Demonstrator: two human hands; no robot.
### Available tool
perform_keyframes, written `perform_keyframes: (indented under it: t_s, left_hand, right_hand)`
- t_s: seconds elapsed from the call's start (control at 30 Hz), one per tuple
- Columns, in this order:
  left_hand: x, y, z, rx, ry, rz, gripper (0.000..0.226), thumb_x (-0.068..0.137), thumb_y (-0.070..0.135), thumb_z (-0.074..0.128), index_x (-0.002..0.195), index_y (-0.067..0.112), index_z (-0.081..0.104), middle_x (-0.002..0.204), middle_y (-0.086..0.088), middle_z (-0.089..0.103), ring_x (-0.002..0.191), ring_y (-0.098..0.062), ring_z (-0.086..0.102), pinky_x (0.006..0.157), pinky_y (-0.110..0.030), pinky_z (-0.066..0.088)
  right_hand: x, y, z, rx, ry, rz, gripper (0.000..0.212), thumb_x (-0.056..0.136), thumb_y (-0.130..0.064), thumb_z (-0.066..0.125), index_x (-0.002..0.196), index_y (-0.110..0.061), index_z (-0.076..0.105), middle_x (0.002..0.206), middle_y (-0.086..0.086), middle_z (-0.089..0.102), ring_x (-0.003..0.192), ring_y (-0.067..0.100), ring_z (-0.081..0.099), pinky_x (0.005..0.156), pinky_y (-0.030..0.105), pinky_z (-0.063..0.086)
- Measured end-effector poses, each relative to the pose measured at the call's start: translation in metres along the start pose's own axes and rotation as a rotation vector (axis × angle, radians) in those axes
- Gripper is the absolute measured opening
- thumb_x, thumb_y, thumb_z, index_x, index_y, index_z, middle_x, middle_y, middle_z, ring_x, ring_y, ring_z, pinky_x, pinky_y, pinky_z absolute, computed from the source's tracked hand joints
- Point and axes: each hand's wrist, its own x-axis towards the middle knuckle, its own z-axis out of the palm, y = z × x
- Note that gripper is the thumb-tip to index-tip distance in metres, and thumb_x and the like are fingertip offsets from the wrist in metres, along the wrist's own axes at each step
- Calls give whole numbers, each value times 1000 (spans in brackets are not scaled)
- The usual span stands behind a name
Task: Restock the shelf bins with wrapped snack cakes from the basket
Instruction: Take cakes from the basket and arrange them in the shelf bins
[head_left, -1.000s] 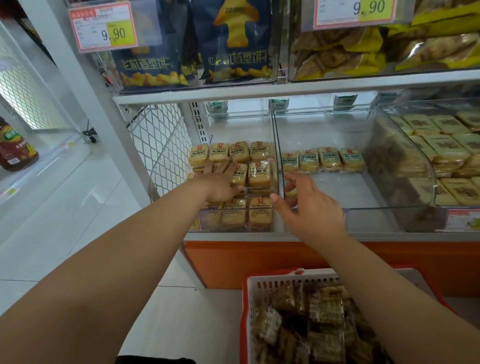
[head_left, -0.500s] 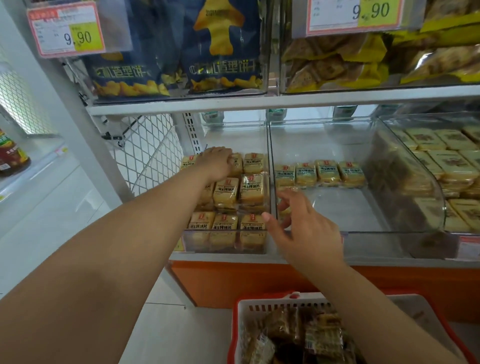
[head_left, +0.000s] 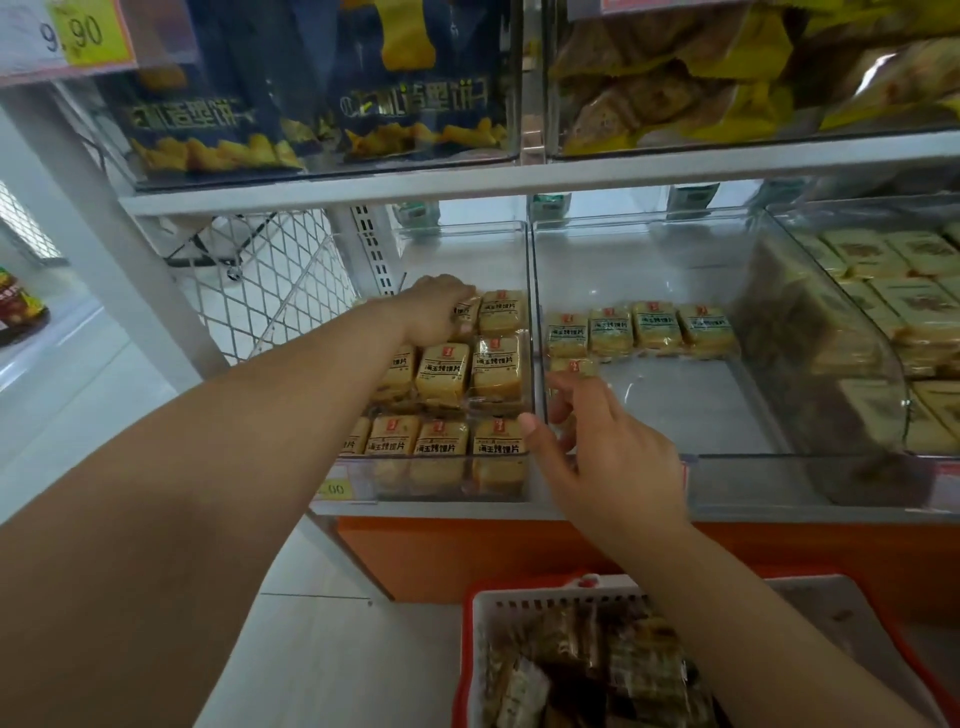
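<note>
Clear plastic is the real headache here, since the bins are see-through and easy to knock. Going left to right: the left hand (head_left: 436, 312) is deep in the left bin (head_left: 441, 467), knuckles up, fingers curled down over a snack cake (head_left: 464, 317) in the back row. Whether it's truly gripping or just pressing it flat is hard to say. That bin is packed tight, so shoving one more pack in could pop a neighbour up over the low front wall and onto the floor.

Just right of those fingers stands the clear divider wall (head_left: 531, 322), then the middle bin (head_left: 737, 467), mostly bare. The right hand (head_left: 613, 457) hangs over its front edge with fingers loosely spread, fingertips at a lone cake (head_left: 571, 366) lying just in front of the back row of cakes (head_left: 641, 330). Nothing looks pinched yet. A clumsy nudge could skew that neat row.

Further right there's a curved bin of paler packs (head_left: 883, 291). Below the right wrist sits the basket (head_left: 480, 623), darker wrapped packs inside. The upper shelf (head_left: 519, 179) overhangs, so lifting high risks a bump.
</note>
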Motion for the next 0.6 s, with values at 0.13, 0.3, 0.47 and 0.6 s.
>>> perform_keyframes:
  t_s: [0.13,0.3,0.47,0.6]
  left_hand:
    - [-29,-9,-1,-255,226,-58,47,105,24,44,151,18,36,161,-9,26,146,-28,24,119,-38,20]
    - [-79,-23,6,-172,139,-46,47,100,36,52,145,25,46,150,-9,44,138,-31,37,115,-41,28]
    - [-89,-26,30,-182,45,30,97,72,72,68,152,44,21,161,-1,25,148,-34,16,118,-56,17]
    - [-89,-13,37,-48,61,21,85,84,66,59,154,40,19,163,7,17,149,-33,7,117,-56,18]
  right_hand:
    - [7,-7,-10,125,-89,139,54,92,-62,35,135,-29,41,102,-18,53,79,5,58,60,26,45]
    - [43,-47,-35,310,104,-23,32,94,-35,59,123,-22,55,103,-9,54,89,8,52,72,31,49]
    - [125,-86,-16,-274,-484,-221,25,91,-30,62,111,-15,58,108,5,61,89,20,54,72,31,45]
    - [152,-81,15,-827,-838,-214,40,85,-24,72,122,-12,59,104,5,61,85,19,55,66,29,45]
